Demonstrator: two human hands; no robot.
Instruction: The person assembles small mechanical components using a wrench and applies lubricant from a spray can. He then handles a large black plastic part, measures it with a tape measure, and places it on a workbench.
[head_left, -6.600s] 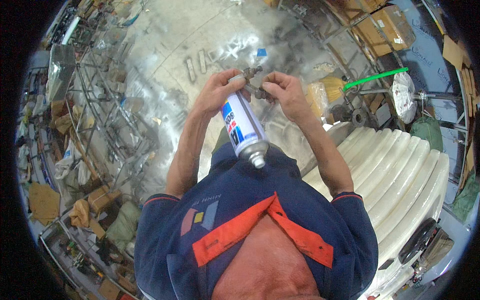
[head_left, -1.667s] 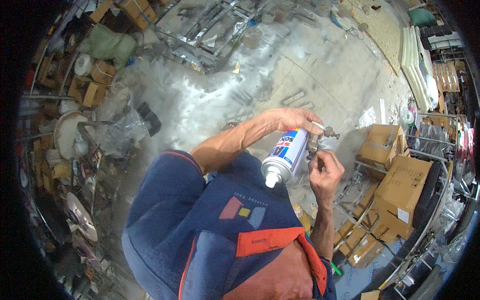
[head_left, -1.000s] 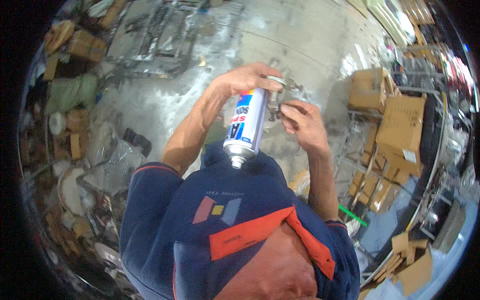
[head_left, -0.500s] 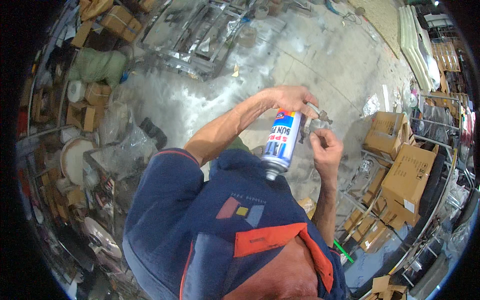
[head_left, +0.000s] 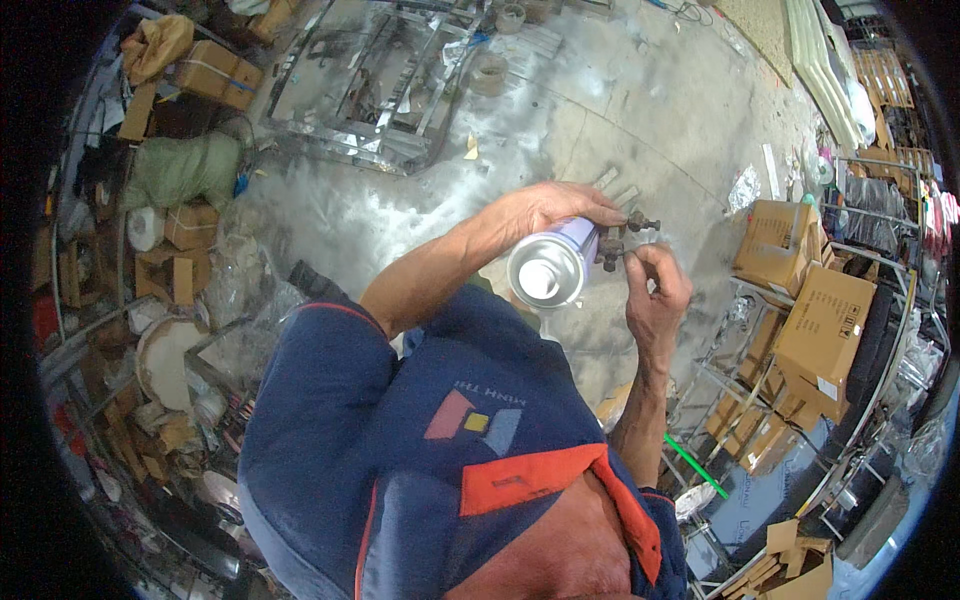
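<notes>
My left hand is closed around a spray can, white and bluish, with its concave base turned toward me. By that hand's fingertips, small dark metal fittings stick out to the right of the can; pale flat strips show just beyond the fingers. Whether the strips and fittings are one piece I cannot tell. My right hand is curled, thumb and forefinger pinched together at the lower dark fitting. What exactly lies between those fingertips is too small to make out.
Metal frames lie on the grey, paint-dusted floor ahead. Cardboard boxes sit on a rack to the right. Shelves at left hold a green bundle, a white roll and plastic wrap. A green rod lies near my right elbow.
The spray can has tilted so its base now faces me and its printed side has turned away. My right hand has shifted slightly down, still at the dark fittings.
</notes>
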